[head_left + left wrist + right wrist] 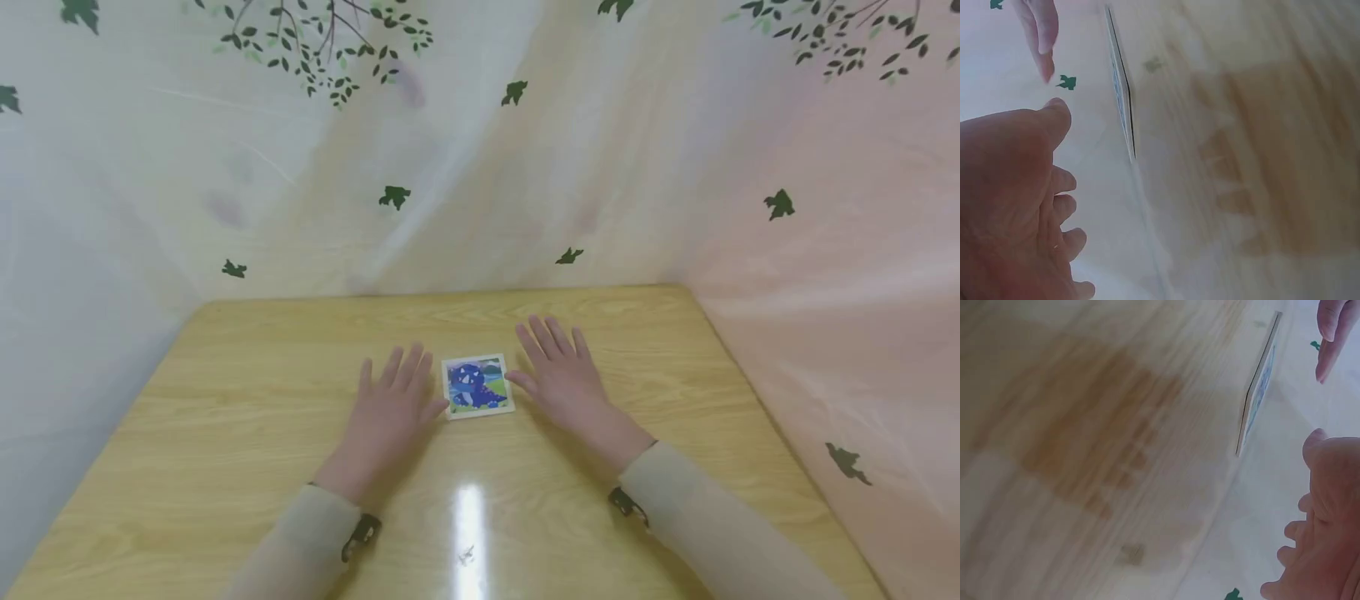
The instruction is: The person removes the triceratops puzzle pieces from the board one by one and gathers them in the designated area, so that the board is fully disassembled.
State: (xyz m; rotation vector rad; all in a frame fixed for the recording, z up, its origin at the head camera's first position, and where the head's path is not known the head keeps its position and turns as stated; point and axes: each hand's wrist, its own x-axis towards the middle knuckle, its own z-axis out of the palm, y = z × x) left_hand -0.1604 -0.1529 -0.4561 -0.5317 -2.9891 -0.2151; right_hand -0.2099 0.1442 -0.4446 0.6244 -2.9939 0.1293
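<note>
On the wooden table lies a small square picture puzzle (477,386) with a white border, showing a blue cartoon dinosaur on green ground. My left hand (390,412) hovers palm down at its left, fingers spread, thumb tip overlapping its left edge in the head view. On the other side my right hand (566,383) is held palm down too, fingers spread, its thumb close to the right edge. Both wrist views show the hands raised over the table and holding nothing. Edge-on, the puzzle (1124,94) looks like a thin flat board in the left wrist view.
The light wooden table (247,375) reaches back to a pale curtain (465,167) printed with leaves and birds, which also hangs along both sides. A bright light reflection (469,533) shows on the tabletop near the front. Small dark devices sit at both wrists.
</note>
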